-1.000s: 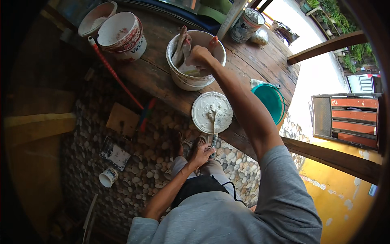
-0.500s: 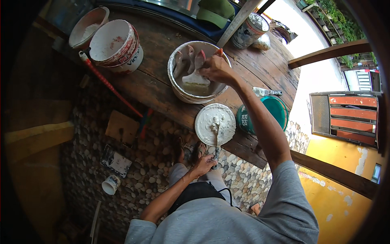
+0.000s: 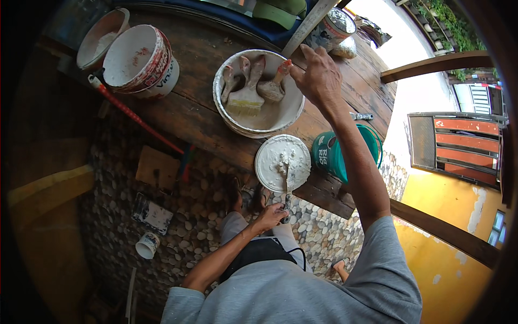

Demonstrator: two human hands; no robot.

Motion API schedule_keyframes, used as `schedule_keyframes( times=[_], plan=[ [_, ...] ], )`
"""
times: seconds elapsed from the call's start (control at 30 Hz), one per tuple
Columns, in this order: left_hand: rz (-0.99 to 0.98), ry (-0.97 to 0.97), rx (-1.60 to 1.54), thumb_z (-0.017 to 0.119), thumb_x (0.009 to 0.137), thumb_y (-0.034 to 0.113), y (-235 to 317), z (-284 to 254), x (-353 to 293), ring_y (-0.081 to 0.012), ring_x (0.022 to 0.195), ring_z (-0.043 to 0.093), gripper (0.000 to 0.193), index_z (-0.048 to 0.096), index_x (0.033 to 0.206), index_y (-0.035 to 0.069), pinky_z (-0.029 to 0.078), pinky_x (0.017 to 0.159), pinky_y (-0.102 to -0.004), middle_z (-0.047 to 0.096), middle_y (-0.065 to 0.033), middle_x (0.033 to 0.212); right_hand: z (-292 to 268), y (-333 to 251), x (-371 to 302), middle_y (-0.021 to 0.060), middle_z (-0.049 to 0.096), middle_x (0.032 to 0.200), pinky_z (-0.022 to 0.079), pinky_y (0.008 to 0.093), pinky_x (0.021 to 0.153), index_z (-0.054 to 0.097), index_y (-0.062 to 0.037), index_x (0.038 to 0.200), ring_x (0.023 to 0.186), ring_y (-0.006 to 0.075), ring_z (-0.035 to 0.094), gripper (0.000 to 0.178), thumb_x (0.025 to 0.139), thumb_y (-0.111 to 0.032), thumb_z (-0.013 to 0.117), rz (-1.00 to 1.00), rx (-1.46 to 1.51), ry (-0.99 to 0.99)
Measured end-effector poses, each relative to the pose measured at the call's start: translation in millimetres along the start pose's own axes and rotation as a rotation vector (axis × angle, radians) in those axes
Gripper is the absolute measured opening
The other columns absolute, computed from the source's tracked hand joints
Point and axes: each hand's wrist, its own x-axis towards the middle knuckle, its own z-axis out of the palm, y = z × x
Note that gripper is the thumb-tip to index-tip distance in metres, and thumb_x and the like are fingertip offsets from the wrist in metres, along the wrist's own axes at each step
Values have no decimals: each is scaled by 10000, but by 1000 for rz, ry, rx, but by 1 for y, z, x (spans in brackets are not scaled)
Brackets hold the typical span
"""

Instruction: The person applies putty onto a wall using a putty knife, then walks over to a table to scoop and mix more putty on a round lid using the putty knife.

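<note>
Since the earlier frame, our right hand (image 3: 322, 81) has moved up and out of the big white bucket (image 3: 288, 110), where it was beside the wide brush (image 3: 245, 97). Now this hand is above the right rim, with the thumb and fingers parted, and we see nothing held in it. Its thumb is very near the red handle of a rounder brush (image 3: 272, 89), but we cannot say surely whether they touch. The wide brush leans inside the bucket, its yellowish bristles pointing down. Our left hand (image 3: 272, 217) is closed around the dark handle of a putty knife (image 3: 288, 189). The blade of this knife lies in the white paste (image 3: 276, 154), which covers a round white container at the table's near edge. To the right of the paste, a teal pail (image 3: 324, 151) stands on the wooden table (image 3: 197, 81).
</note>
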Motion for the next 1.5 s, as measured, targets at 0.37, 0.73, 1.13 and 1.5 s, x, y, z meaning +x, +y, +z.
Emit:
schedule_keyframes(
  times=[0.37, 0.73, 1.13, 1.5],
  plan=[
    [-36, -37, 14, 622, 900, 249, 8, 3, -4, -84, 683, 554, 352, 563, 1122, -17, 457, 539, -240, 640, -45, 857, 24, -1, -8, 135, 636, 854, 487, 416, 726, 682, -78, 846, 805, 321, 614, 157, 733, -182, 644, -265, 219, -131],
    [94, -19, 60, 568, 937, 259, 34, 16, -14, -39, 705, 418, 253, 591, 899, 10, 363, 607, -205, 503, 47, 757, 60, -4, -21, 241, 639, 774, 518, 453, 741, 682, -30, 786, 794, 400, 630, 169, 730, -174, 614, -247, 256, -316],
    [449, 200, 394, 544, 932, 284, 5, 25, -7, -151, 583, 436, 304, 540, 822, 0, 372, 538, -314, 481, -67, 638, -88, 68, -84, 172, 673, 844, 595, 292, 682, 629, 53, 1005, 743, 241, 697, 315, 853, -217, 684, 157, 1146, 100],
    [310, 311, 227, 528, 940, 276, 57, 57, -36, -94, 497, 549, 276, 586, 932, 6, 473, 445, -245, 569, -48, 654, -127, 169, -207, 96, 673, 715, 513, 268, 609, 669, 17, 851, 634, 129, 645, 200, 843, -183, 662, 452, 627, 154]
  ],
)
